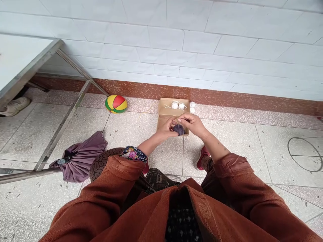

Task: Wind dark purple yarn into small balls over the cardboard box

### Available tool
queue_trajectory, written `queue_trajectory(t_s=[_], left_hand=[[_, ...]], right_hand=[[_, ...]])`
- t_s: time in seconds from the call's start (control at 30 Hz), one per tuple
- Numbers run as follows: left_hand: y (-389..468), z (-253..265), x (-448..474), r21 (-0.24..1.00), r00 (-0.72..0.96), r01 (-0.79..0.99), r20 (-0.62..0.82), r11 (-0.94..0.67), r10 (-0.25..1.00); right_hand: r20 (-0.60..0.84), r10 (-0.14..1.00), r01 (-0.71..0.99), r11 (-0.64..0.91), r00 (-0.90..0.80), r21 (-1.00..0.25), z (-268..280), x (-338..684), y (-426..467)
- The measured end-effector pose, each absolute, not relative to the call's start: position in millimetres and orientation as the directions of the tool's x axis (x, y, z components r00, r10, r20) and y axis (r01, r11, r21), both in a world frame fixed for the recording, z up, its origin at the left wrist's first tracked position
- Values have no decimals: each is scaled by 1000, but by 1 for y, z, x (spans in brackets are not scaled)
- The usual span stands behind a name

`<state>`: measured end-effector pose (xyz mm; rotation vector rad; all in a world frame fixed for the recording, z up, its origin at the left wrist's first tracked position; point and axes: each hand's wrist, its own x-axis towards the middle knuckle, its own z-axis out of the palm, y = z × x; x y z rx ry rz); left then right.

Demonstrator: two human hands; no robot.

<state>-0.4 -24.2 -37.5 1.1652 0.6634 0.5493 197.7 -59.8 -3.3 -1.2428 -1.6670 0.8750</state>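
My left hand (167, 130) is curled round a small dark purple ball of yarn (179, 130), with thumb and fingers on its left side. Just above the ball, my right hand (192, 123) pinches a thin strand of the same yarn between thumb and fingertips. Both hands are over the front part of an open cardboard box (161, 119). At its back lie two white balls of yarn (174, 105) with loose white strands. Another dark ball seems to sit partly hidden behind the one I hold.
More white yarn balls (192, 110) lie on the floor right of the box. A colourful ball (116, 104) rests near the wall. To the left are a metal-framed table (54, 47), a purple umbrella (83, 156) and a person's shoe (16, 106). A metal ring frame (289, 148) lies at right.
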Motion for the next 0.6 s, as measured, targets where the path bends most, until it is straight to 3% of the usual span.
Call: queue_trajectory(t_s=[0.1,0.23,0.37,0.47,0.6], left_hand=[[-27,-33,-1,925,732,-169,-114,341,671],[-20,-27,-5,854,676,-292,-135,431,724],[-8,-28,-10,821,496,-377,-212,429,842],[-1,-32,-11,859,350,-346,-254,377,902],[0,-37,-13,928,268,-202,-256,314,929]], right_hand=[[178,981,482,190,-71,-855,-20,201,-53],[-7,998,666,31,-54,-745,-39,201,-53],[-123,973,792,81,-195,-605,-41,191,-62],[-110,922,755,230,-371,-614,-32,183,-71],[15,830,511,357,-557,-782,-10,180,-80]])
